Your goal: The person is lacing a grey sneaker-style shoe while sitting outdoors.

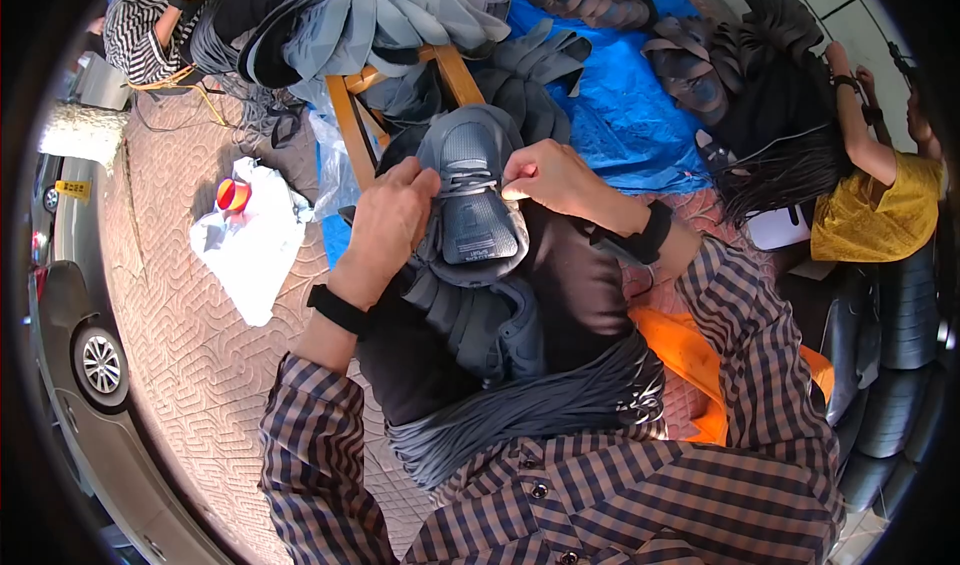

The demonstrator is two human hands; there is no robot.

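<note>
A person in a brown and navy checked shirt is sitting on a patterned quilted mat and looking down at their own two hands, which are working on a grey shoe upper lying on their lap, toe end pointing away from the body. The left hand is pressing against the left edge of the upper, fingers curled closed and pinching at the white lace that is crossing the tongue. The right hand is meeting it from the other side, thumb and fingertips closed on the same lace at the right edge. Both wrists are wearing black bands. A second grey upper is lying just below the first, nearer the body, and a thick bundle of grey laces is draping across the lap against the shirt.

Beyond the hands, a wooden frame is holding a heap of grey shoe pieces, with a blue tarpaulin spreading to the right. To the left, a white plastic bag with a small orange cup is resting on the mat. A person in a striped top is sitting at the upper left, and another in a yellow top is sitting at the right.
</note>
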